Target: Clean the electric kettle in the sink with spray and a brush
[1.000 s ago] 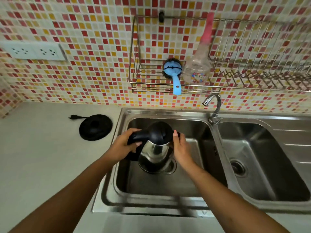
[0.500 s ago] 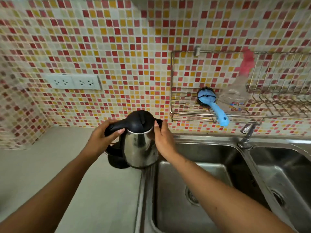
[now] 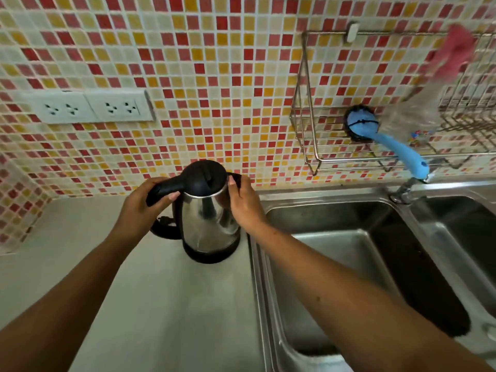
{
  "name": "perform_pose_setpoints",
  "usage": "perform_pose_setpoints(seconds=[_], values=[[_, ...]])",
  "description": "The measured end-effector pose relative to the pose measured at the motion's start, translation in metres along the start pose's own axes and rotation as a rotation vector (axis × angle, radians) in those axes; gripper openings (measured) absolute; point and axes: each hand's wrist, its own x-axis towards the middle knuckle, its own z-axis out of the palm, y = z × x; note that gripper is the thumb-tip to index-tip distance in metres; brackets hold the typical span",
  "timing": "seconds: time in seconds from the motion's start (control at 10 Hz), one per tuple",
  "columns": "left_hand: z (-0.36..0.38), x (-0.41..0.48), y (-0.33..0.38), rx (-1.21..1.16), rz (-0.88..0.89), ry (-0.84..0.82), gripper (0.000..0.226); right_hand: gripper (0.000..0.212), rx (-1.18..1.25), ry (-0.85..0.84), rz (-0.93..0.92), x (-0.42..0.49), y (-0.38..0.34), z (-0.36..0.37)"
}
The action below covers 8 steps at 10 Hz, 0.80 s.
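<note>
While left hand (image 3: 139, 209) grips kettle (image 3: 210, 224) handle, right hand (image 3: 245, 208) cups its side

Kettle (image 3: 209, 221) body: polished steel, mirror-glossy; we see reflections across it. Its lid (image 3: 204, 175), handle (image 3: 166, 187) and foot ring (image 3: 212, 255): black plastic, smooth, satin to matt.

Counter (image 3: 166, 304), six o'clock from the kettle: pale grey, matt, even.

Sink (image 3: 322, 208), three o'clock: stainless steel, brushed, dull sheen.

Wall tiles (image 3: 188, 76), twelve o'clock: small glazed squares, glossy, set in pale grout.

Sockets (image 3: 91, 107), ten o'clock: white plastic, smooth.

Rack (image 3: 306, 103), two o'clock: bright metal wire. In it we note the brush (image 3: 402, 154), with a smooth blue plastic handle and dark bristles. Beside it is the spray bottle (image 3: 418, 114): clear plastic, pink top, blurred.

Tap (image 3: 402, 193): shiny metal.
</note>
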Motion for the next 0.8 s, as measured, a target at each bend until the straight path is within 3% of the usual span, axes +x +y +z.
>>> perform_pose_setpoints(seconds=[0.3,0.6,0.7,0.8], values=[[-0.007,-0.007,-0.017,0.03,0.003,-0.047,0.031,0.039,0.0,-0.038,0.054,-0.011,0.005,0.004],[-0.005,-0.01,-0.013,0.165,0.021,-0.058,0.037,0.045,-0.065,-0.155,0.092,-0.012,0.002,-0.004],[-0.003,-0.016,0.018,0.3,0.001,-0.041,0.052,0.046,-0.102,-0.179,0.016,-0.025,-0.01,-0.03],[0.005,-0.018,0.057,0.342,0.077,-0.013,0.05,0.047,-0.093,-0.173,-0.05,-0.034,-0.025,-0.057]])
